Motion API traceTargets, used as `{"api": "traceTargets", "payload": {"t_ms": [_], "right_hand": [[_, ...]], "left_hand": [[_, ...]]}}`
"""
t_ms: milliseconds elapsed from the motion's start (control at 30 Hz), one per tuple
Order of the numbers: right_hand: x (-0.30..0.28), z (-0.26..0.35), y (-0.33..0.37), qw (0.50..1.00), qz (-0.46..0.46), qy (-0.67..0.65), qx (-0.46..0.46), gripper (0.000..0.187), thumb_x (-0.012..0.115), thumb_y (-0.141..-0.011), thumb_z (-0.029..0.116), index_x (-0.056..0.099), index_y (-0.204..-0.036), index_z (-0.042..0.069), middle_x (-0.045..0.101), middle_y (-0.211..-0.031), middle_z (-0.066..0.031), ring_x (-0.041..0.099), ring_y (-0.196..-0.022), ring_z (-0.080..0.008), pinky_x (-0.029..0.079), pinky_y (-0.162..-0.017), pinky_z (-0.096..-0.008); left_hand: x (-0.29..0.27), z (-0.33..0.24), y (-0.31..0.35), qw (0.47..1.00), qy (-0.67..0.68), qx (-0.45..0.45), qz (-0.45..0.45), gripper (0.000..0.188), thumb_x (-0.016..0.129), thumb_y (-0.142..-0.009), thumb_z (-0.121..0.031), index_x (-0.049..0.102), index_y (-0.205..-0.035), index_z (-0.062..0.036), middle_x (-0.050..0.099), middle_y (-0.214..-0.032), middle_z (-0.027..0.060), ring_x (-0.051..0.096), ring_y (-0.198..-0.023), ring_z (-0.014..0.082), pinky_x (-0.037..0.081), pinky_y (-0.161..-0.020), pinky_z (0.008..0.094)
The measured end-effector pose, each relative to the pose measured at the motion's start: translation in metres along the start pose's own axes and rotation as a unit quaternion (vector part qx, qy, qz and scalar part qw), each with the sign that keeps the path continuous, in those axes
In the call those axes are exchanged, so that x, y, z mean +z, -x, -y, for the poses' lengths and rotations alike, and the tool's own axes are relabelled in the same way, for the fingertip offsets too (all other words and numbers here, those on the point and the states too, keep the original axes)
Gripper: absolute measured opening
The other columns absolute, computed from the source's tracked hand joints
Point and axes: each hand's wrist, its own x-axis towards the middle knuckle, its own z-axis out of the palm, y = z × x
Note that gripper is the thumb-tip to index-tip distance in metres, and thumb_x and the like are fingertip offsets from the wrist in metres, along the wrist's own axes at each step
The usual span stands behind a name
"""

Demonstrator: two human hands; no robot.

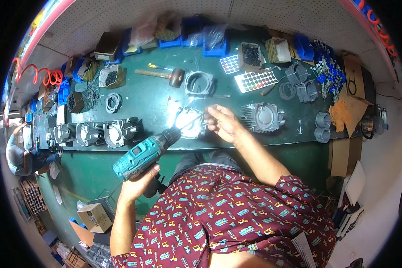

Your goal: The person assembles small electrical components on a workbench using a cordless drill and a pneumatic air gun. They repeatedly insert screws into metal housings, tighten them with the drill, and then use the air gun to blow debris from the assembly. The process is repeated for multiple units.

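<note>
My left hand (140,182) is wrapped round the grip of a teal and black cordless drill (140,155), held above the bench's near edge. Its long thin bit points up and right to the fingertips of my right hand (223,123). Those fingers are pinched together at the bit's tip; whatever sits between them is too small to make out. Under the bit lies a brightly lit metal casting (190,127), partly hidden by it. A finned motor housing (263,117) rests just right of my right hand. Beyond the casting is a round metal ring frame (198,83).
Several finned housings (117,133) line the near edge at left. A mallet (176,77), a box of black screws (111,77), a colour-dot sticker sheet (256,80) and stacked grey rings (306,90) lie farther back. Another person (20,154) sits at far left.
</note>
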Motion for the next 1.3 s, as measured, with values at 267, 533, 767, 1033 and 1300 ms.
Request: {"api": "traceTargets", "payload": {"t_ms": [267,533,767,1033,1300], "right_hand": [[-0.006,0.012,0.002,0.993,0.102,-0.003,0.055,0.014,0.063,-0.100,0.019,0.063,-0.105,0.005,0.056,-0.083,0.0007,0.046,-0.065,-0.0044,0.038,-0.052,-0.0170],[0.001,0.007,-0.005,0.966,0.060,0.249,-0.039,0.037,0.073,-0.093,0.022,0.066,-0.123,0.001,0.066,-0.088,-0.0041,0.054,-0.067,-0.0044,0.041,-0.054,-0.0186],[-0.001,-0.015,-0.028,0.739,-0.094,0.593,-0.304,0.044,0.081,-0.077,0.029,0.072,-0.111,0.003,0.066,-0.089,-0.0115,0.063,-0.072,-0.0195,0.051,-0.065,-0.0333],[0.006,-0.027,-0.041,0.750,-0.076,0.616,-0.227,0.038,0.074,-0.079,0.029,0.074,-0.111,0.008,0.065,-0.092,-0.0180,0.066,-0.089,-0.0369,0.053,-0.080,-0.0442],[0.003,-0.036,-0.051,0.746,-0.082,0.607,-0.260,0.035,0.070,-0.079,0.021,0.075,-0.109,0.005,0.067,-0.094,-0.0223,0.067,-0.089,-0.0390,0.053,-0.081,-0.0452]], "left_hand": [[-0.006,0.008,0.006,0.999,-0.001,0.039,0.012,0.033,0.080,-0.087,-0.019,0.069,-0.115,-0.0052,0.070,-0.103,0.0039,0.063,-0.092,0.0149,0.053,-0.082,0.0322],[-0.014,0.016,0.017,0.999,0.018,-0.031,-0.024,0.039,0.080,-0.086,-0.019,0.066,-0.119,-0.0048,0.069,-0.107,0.0054,0.065,-0.087,0.0168,0.054,-0.082,0.0348],[-0.001,-0.002,0.013,0.989,-0.147,-0.005,0.011,0.029,0.079,-0.085,-0.012,0.070,-0.111,-0.0043,0.071,-0.102,0.0055,0.065,-0.091,0.0146,0.053,-0.081,0.0335],[0.007,-0.047,-0.003,0.922,-0.362,0.125,0.051,0.037,0.078,-0.077,-0.019,0.069,-0.110,-0.0049,0.073,-0.090,0.0207,0.072,-0.086,0.0368,0.057,-0.077,0.0413],[0.039,-0.130,-0.039,0.814,-0.555,0.092,0.146,0.029,0.075,-0.075,-0.017,0.069,-0.100,-0.0035,0.072,-0.083,0.0195,0.071,-0.080,0.0378,0.058,-0.075,0.0456]]}}
